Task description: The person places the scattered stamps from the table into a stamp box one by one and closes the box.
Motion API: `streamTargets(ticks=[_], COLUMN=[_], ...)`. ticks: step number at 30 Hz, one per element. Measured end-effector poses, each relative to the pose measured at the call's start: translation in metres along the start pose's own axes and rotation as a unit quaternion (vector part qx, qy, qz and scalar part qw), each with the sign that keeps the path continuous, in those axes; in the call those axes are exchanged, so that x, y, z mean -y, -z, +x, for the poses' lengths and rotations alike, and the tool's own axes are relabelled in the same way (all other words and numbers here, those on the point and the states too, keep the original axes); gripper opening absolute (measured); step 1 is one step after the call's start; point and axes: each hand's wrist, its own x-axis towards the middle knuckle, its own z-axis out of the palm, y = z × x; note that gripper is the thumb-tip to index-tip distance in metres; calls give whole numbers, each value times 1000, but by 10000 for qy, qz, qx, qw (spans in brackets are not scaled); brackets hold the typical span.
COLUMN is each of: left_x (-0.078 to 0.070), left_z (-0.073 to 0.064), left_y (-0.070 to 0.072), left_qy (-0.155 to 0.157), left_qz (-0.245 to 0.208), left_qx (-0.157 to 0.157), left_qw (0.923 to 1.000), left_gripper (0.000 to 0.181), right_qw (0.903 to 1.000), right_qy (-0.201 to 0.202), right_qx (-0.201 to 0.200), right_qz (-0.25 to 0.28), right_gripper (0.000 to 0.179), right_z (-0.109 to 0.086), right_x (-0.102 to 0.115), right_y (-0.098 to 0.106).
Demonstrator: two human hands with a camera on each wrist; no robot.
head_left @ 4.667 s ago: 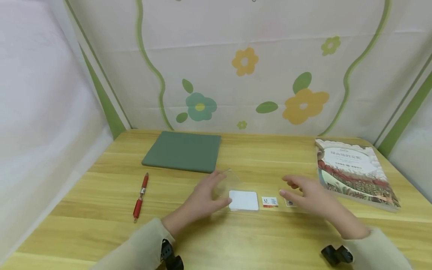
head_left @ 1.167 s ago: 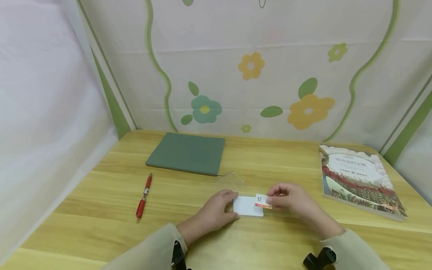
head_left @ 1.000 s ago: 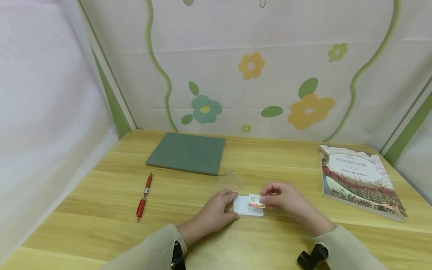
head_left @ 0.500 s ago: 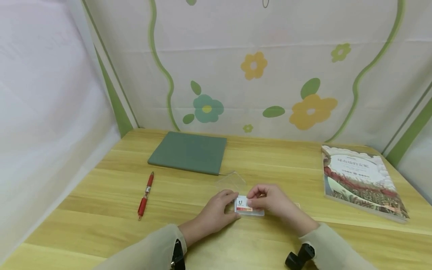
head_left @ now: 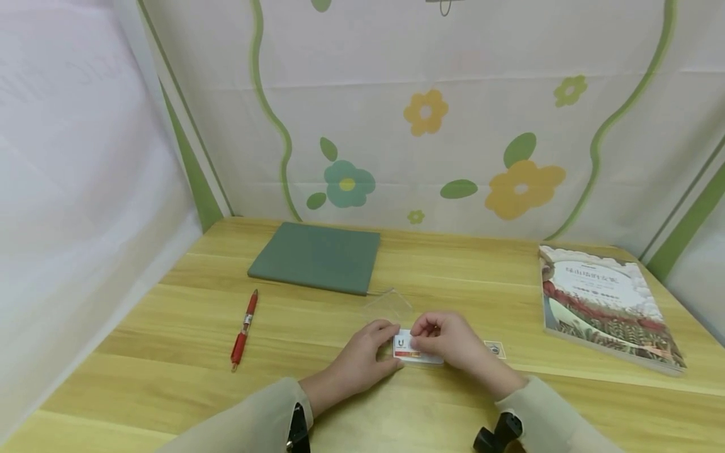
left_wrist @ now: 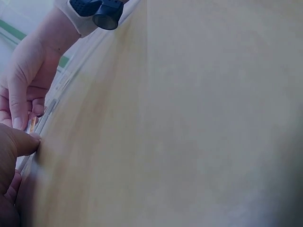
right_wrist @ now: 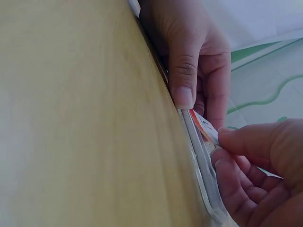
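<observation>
A clear plastic box (right_wrist: 200,176) holding a stack of white cards (head_left: 432,360) lies mid-table in the head view. My left hand (head_left: 362,356) grips the box's left end between thumb and fingers. Over the stack, my right hand (head_left: 449,343) pinches a small white sticker-like card (head_left: 401,346) with a U-shaped logo and a red-orange stripe. In the right wrist view this card (right_wrist: 204,125) tilts up toward the pinching fingertips, its far edge down by the stack. A transparent lid (head_left: 387,304) sits just behind the box.
A small stamp-like square (head_left: 494,349) lies right of the right hand. The green notebook (head_left: 317,258) is at the back left, with a red pen (head_left: 243,330) nearer. A paperback book (head_left: 612,302) lies at right. A flowered curtain (head_left: 368,126) hangs behind.
The right hand has picked up the small logo card from the table and carried it left onto the white stack. The left hand has moved from the lid to the box's end.
</observation>
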Motion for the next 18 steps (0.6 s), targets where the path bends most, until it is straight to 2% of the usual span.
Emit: streamTargets(ticks=[6, 13, 18], left_x=[0, 0, 0], left_z=[-1, 0, 0], left_y=[0, -1, -1], left_qy=[69, 151, 97], left_qz=[-86, -103, -67], left_qx=[56, 52, 3], left_qw=[9999, 9998, 9999], left_gripper=[54, 55, 56], right_qw=[9989, 9967, 9939], right_qy=[225, 239, 254], right_qx=[-129, -337, -376], right_qz=[-379, -704, -1001], right_gripper=[7, 8, 9], right_z=[0, 0, 2], right_x=[1, 5, 6], right_y=[-4, -9, -12])
